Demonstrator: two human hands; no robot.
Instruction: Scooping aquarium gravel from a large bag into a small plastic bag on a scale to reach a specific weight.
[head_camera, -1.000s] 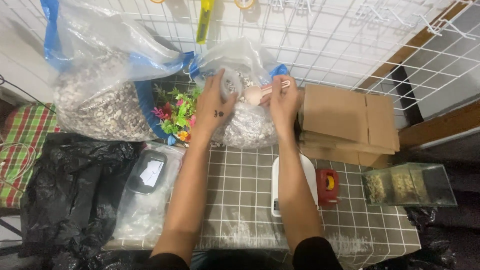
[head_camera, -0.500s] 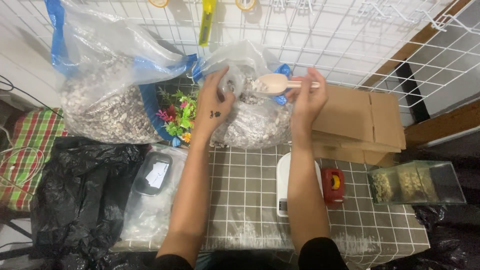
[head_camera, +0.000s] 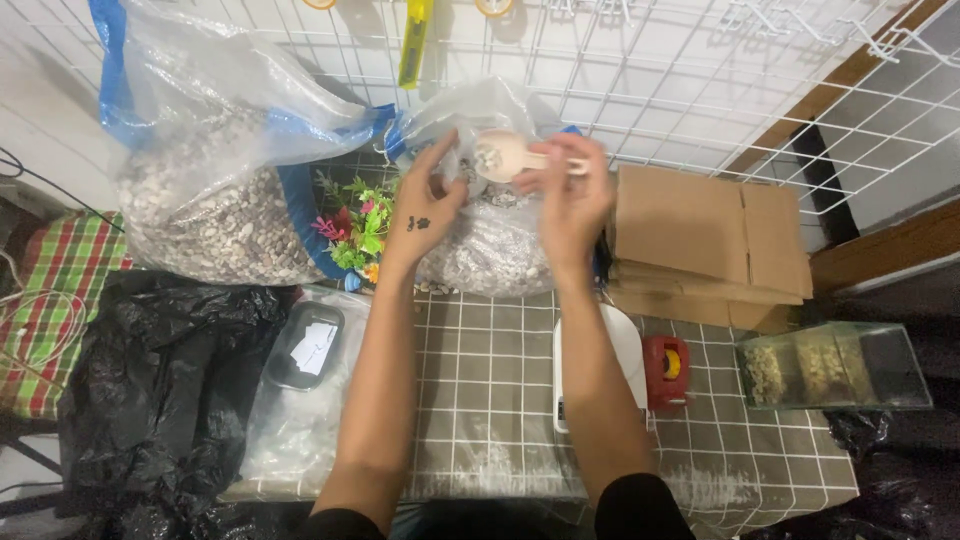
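Right hand (head_camera: 572, 195) clasped on the handle of a small cream plastic scoop (head_camera: 503, 156), raised above the far middle of the table. Scoop bowl loaded with a few pale pebbles, level with the mouth of the clear plastic bag of small grey-white gravel (head_camera: 490, 240). Left hand (head_camera: 428, 200) loose, fingers spread, touching that bag's opening on its left side. Scooping apparently done; tipping out still left, judging by the loaded bowl. White flat scale (head_camera: 600, 365) near, bare on top. Rectangular glass tank (head_camera: 832, 366) at right, already with gravel inside. Larger clear bag of mixed pebbles (head_camera: 215, 190) far left, untouched.
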